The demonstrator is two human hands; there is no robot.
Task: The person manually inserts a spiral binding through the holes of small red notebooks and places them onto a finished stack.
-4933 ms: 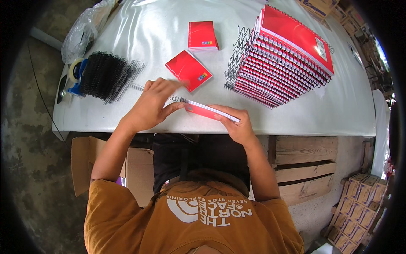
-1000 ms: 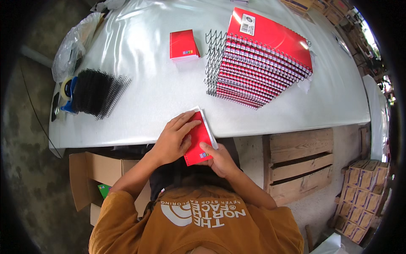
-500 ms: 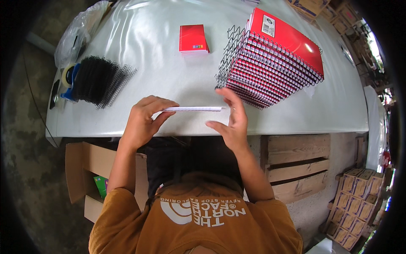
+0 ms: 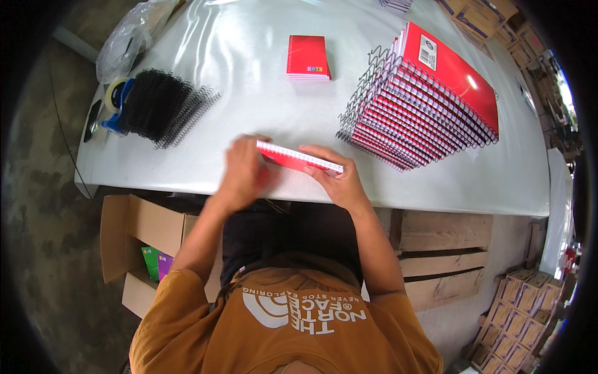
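Observation:
A thin red notebook (image 4: 296,160) stands on its long edge just above the near part of the table, its white page edge with small marks along it turned up. Its right end is pinched between the thumb and fingers of my right hand (image 4: 336,177). My left hand (image 4: 242,171) is at the notebook's left end, smeared by motion, so its grip is unclear. To the right lies a tall stack of red notebooks (image 4: 448,81) with black spiral wires. A smaller pile of red notebooks without visible wire (image 4: 306,56) lies farther back.
Loose black spiral coils (image 4: 159,109) lie at the left beside a blue tape dispenser (image 4: 115,118), a dark phone-like object (image 4: 92,118) and a clear plastic bag (image 4: 128,47). Below the table stand an open cardboard box (image 4: 118,240) and a wooden crate (image 4: 439,234).
The notebook has tilted, so its red cover shows and its right end dips. My right hand has closed on that end. My left hand, earlier pinching the left end, is now blurred.

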